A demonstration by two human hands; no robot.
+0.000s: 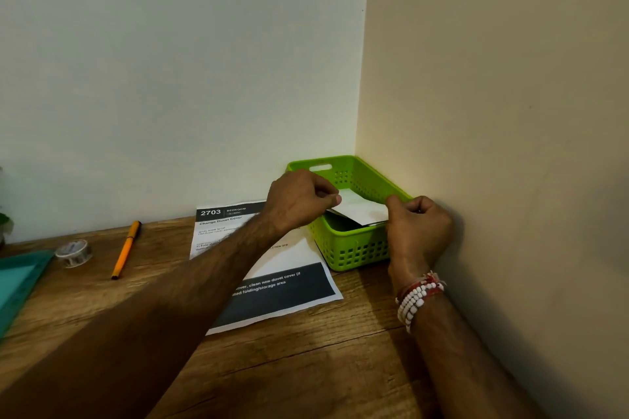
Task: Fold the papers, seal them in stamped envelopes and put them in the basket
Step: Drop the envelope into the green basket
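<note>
Hands meet over a green basket (350, 245) that stands in the corner of a wooden surface (306, 350), close to both walls. The left hand (299, 201) is closed, its thumb and fingers pinched on the left end of a white envelope (360, 209). The right hand (417, 228) is also closed, pinching the right end of the same envelope. The envelope sits between the two hands, tilted, just above the near part of the basket and partly inside it. Under it, inside the basket, something dark shows, but I cannot tell what it is. A bracelet (417, 299) of white beads with red thread is on the right wrist. Below the left forearm a printed paper (289, 286) lies flat on the surface, its right edge going under the basket. Far to the left of the left hand lie an orange pen (126, 248), a roll of tape (73, 252) and a teal tray (17, 282).
</note>
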